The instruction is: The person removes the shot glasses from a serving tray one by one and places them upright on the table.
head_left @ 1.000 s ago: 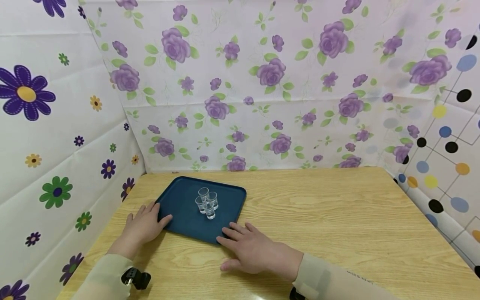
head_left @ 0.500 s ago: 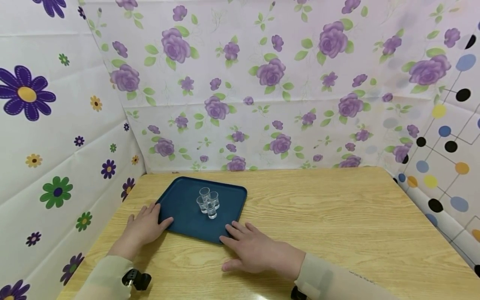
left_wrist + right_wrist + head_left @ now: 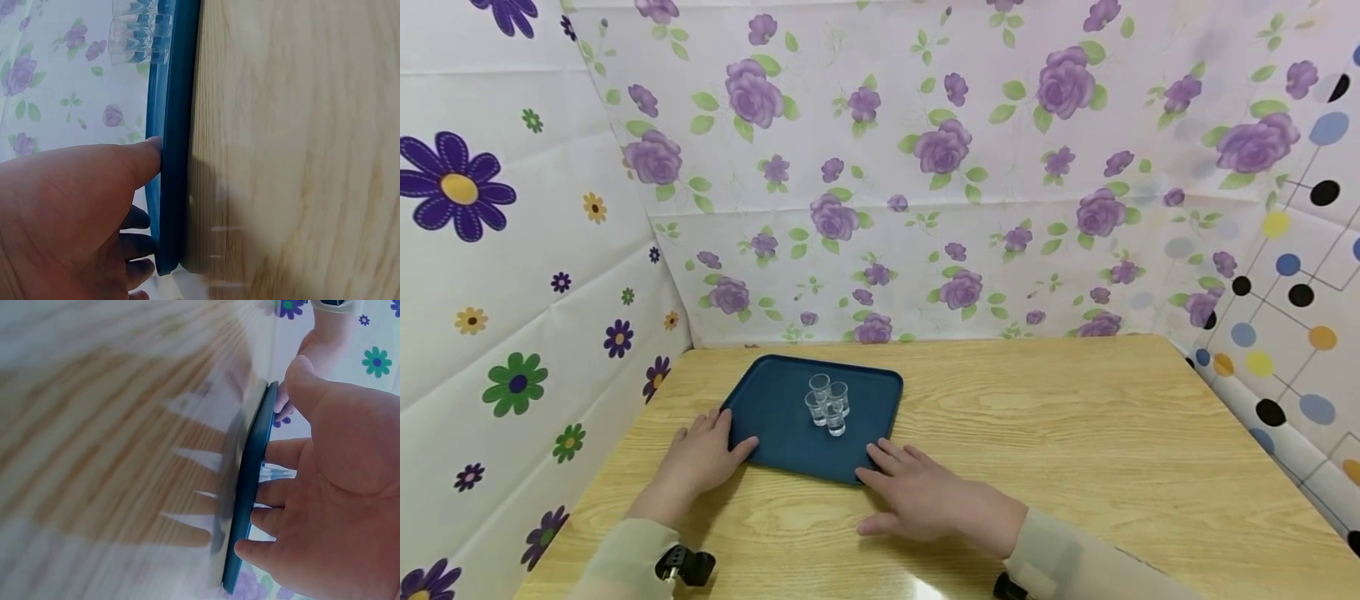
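A dark blue tray [image 3: 782, 446] lies on the wooden table, left of centre. Several small clear shot glasses [image 3: 829, 404] stand clustered on it; in the left wrist view part of the glasses [image 3: 140, 37] shows above the rim. At the tray's near left corner is my left hand [image 3: 703, 458], its fingers on the left rim and the thumb at the front rim. Spread fingers of my right hand [image 3: 917, 492] touch the near right corner, with the thumb held apart. The right wrist view shows the right fingers [image 3: 275, 494] extended against the tray edge [image 3: 250, 469].
The wooden table [image 3: 1075, 433] stretches off to the right of the tray. A floral cloth [image 3: 887, 167] hangs behind its far edge, with a daisy-print cloth [image 3: 512, 275] on the left and a dotted one [image 3: 1292, 333] on the right.
The tray, with the shot glasses standing on it, has slid slightly to the right. Both hands have moved rightward with it, keeping their places at its corners.
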`<state>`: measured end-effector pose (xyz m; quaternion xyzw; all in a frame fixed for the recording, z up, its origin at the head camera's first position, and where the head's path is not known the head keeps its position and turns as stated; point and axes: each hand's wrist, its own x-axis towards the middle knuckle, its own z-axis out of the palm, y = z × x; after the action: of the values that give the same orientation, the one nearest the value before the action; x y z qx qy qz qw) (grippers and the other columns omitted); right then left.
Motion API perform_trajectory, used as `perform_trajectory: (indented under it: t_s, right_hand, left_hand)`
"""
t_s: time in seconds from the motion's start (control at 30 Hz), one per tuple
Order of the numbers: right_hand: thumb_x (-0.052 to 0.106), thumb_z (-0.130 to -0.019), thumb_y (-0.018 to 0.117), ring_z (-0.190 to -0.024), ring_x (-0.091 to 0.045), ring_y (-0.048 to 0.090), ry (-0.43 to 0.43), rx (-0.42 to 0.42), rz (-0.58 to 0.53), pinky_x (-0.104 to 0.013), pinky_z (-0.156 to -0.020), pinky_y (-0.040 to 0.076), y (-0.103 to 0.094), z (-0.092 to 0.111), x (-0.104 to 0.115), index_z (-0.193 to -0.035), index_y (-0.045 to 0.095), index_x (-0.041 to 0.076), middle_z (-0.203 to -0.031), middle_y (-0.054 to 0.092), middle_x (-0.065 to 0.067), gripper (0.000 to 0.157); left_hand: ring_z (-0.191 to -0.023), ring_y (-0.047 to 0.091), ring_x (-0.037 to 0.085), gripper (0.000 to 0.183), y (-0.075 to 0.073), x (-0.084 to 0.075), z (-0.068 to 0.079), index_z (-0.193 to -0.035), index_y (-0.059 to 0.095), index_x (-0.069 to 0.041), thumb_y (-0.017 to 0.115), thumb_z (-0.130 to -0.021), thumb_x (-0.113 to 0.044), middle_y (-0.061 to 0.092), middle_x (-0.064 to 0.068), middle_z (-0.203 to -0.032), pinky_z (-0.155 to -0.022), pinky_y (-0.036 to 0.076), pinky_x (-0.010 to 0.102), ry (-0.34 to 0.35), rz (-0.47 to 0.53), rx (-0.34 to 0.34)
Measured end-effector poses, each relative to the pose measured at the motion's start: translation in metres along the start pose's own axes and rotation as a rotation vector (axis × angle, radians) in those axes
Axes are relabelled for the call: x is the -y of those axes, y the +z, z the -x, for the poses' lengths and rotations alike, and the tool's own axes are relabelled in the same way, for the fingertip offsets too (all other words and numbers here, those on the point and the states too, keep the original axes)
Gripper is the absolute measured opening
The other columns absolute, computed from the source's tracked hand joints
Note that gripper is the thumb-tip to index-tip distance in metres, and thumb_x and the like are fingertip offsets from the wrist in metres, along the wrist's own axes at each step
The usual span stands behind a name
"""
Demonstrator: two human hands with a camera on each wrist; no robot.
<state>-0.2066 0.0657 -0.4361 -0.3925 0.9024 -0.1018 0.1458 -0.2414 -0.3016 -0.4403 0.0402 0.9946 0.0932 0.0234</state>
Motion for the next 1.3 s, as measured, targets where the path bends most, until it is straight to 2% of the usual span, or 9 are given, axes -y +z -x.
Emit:
perform_trajectory:
  t_s: [0.27, 0.53, 0.77, 1.3]
  right_hand:
    - [0.067, -0.109, 0.053, -0.169, -0.030, 0.017, 0.024, -0.008, -0.021, -0.057, -0.135, 0.024, 0.001, 0.005, -0.011, -0.170, 0.046, 0.017, -0.181, 0.026, -0.012, 0.079]
    - [0.063, -0.111, 0.054, -0.169, -0.031, 0.018, 0.033, -0.023, -0.057, -0.058, -0.135, 0.023, 0.000, 0.011, -0.022, -0.169, 0.048, 0.013, -0.181, 0.026, -0.013, 0.077]
    - [0.063, -0.111, 0.055, -0.169, -0.031, 0.016, 0.052, -0.027, -0.064, -0.057, -0.135, 0.023, -0.002, 0.019, -0.031, -0.170, 0.045, 0.009, -0.181, 0.025, -0.014, 0.081]
    - [0.065, -0.110, 0.054, -0.169, -0.032, 0.016, 0.043, -0.016, -0.119, -0.058, -0.136, 0.022, -0.006, 0.034, -0.056, -0.171, 0.042, 0.007, -0.182, 0.023, -0.014, 0.085]
  left_hand:
    - [-0.153, 0.034, 0.063, 0.086, 0.004, -0.011, 0.001, -0.157, 0.041, 0.022, 0.063, -0.111, -0.048, 0.037, 0.048, -0.161, -0.125, 0.025, 0.078, 0.008, 0.009, -0.014]
    - [-0.153, 0.033, 0.064, 0.082, 0.005, -0.028, 0.004, -0.158, 0.040, 0.021, 0.062, -0.113, -0.044, 0.036, 0.048, -0.161, -0.127, 0.025, 0.075, 0.008, 0.016, -0.014]
    - [-0.153, 0.033, 0.063, 0.083, 0.010, -0.036, 0.002, -0.160, 0.040, 0.019, 0.063, -0.113, -0.045, 0.035, 0.047, -0.162, -0.128, 0.026, 0.074, 0.009, 0.015, -0.023]
    - [-0.150, 0.040, 0.060, 0.085, 0.013, -0.058, 0.002, -0.160, 0.042, 0.018, 0.067, -0.110, -0.047, 0.043, 0.046, -0.158, -0.128, 0.028, 0.072, 0.012, 0.003, -0.037]
